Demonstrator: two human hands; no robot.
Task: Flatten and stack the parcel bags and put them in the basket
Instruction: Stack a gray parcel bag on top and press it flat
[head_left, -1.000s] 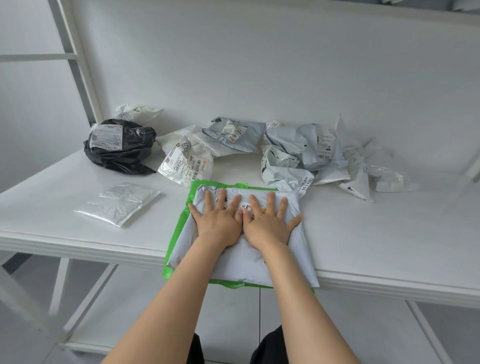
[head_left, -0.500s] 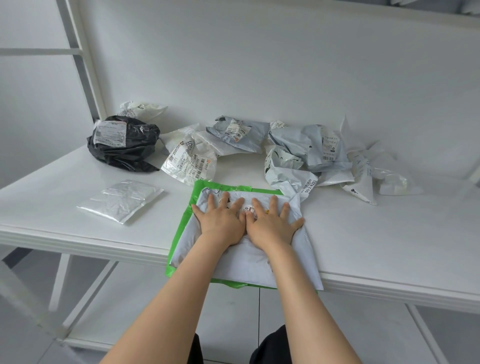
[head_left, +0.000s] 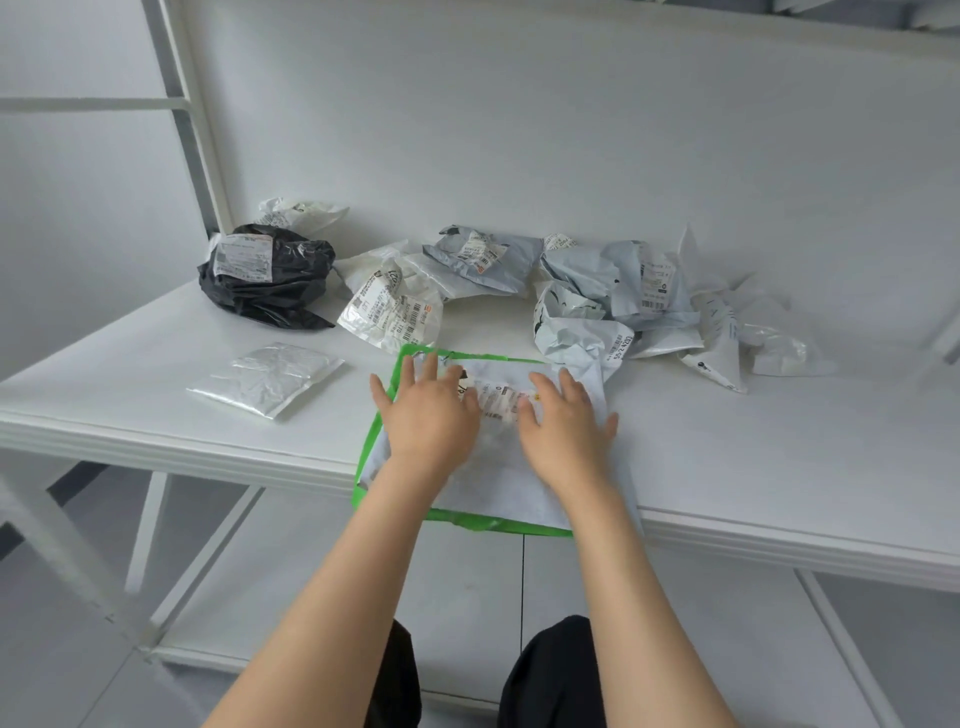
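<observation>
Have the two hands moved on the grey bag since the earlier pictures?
Yes. The left hand and right hand were side by side, touching; now they are apart, slid outward toward the sides of the grey bag.

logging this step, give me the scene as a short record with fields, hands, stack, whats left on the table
left hand: left hand flat, palm down on the grey bag
right hand: right hand flat on the same bag, apart from the left
stack: grey bag lies on a green bag, overhanging the table edge
left to do: crumpled bags, black bag, flat clear bag
basket: not in view
</observation>
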